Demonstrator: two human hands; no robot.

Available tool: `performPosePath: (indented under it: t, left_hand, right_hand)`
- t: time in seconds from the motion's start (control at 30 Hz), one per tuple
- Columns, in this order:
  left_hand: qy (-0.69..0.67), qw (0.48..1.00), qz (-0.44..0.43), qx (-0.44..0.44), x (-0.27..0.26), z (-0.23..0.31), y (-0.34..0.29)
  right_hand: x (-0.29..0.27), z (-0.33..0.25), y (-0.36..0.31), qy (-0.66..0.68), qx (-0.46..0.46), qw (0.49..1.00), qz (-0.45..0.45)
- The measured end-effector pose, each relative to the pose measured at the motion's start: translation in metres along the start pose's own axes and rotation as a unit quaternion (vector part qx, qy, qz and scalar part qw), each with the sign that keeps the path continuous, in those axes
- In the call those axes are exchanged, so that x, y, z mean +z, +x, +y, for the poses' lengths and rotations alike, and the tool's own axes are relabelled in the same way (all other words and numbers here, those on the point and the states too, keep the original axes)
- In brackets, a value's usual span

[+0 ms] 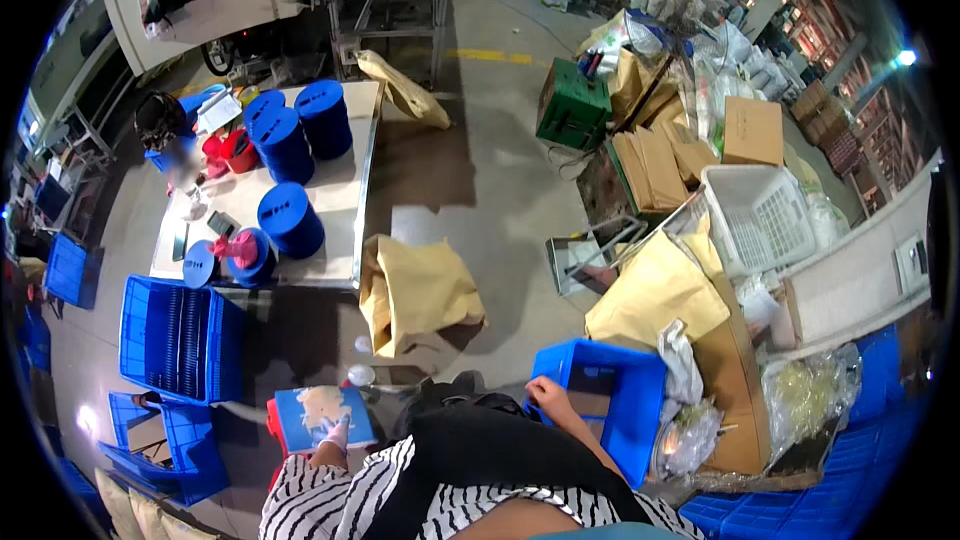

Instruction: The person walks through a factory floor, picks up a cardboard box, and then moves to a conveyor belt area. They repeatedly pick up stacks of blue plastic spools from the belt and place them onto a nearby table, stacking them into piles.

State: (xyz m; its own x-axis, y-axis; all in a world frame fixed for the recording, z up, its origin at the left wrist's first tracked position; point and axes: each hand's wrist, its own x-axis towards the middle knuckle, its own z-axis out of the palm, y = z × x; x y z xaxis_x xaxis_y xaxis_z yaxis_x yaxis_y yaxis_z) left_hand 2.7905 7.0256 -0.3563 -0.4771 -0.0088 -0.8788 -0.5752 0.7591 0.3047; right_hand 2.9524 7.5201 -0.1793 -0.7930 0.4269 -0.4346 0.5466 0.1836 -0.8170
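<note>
Fingers of the left hand (335, 433), covered in pale glove, reach forward over a blue flat top (297, 428) and come to the edge of the beige patch (326, 405) upon it. They are small in the view, so one cannot tell whether they are apart or together. Just left of these fingers, a red part (274, 427) shows at the side of the blue top; a little ahead and to the right is a clear round container (361, 376).

The bare right hand (549, 396) is at the near-left rim of a blue crate (636, 430). Its fingers are curled, but whether they are clamped on the rim cannot be told. Something brown (592, 390) lies inside the crate, just right of these fingers.

Ahead of both hands, between them, a tan paper sack (420, 290) stands on the floor. Farther ahead of the left fingers is a worktop (335, 200) with several blue cylinders (291, 220), and a co-worker (160, 120) is at its far left side.
</note>
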Motion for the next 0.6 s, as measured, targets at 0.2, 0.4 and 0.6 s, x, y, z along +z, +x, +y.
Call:
performPosePath:
  t: [0.2, 0.4, 0.6]
  left_hand:
    - [0.021, 0.953, 0.101, 0.285, 0.020, 0.390, -0.042]
    - [-0.258, 0.868, 0.048, 0.422, 0.043, 0.603, 0.070]
    - [-0.333, 0.930, -0.006, 0.154, 0.070, 0.763, 0.097]
  right_hand:
    - [-0.106, 0.011, 0.117, -0.221, -0.036, 0.974, 0.007]
    - [-0.214, 0.089, 0.255, -0.287, 0.124, 0.950, -0.015]
    - [-0.345, 0.035, 0.447, -0.276, 0.120, 0.953, -0.033]
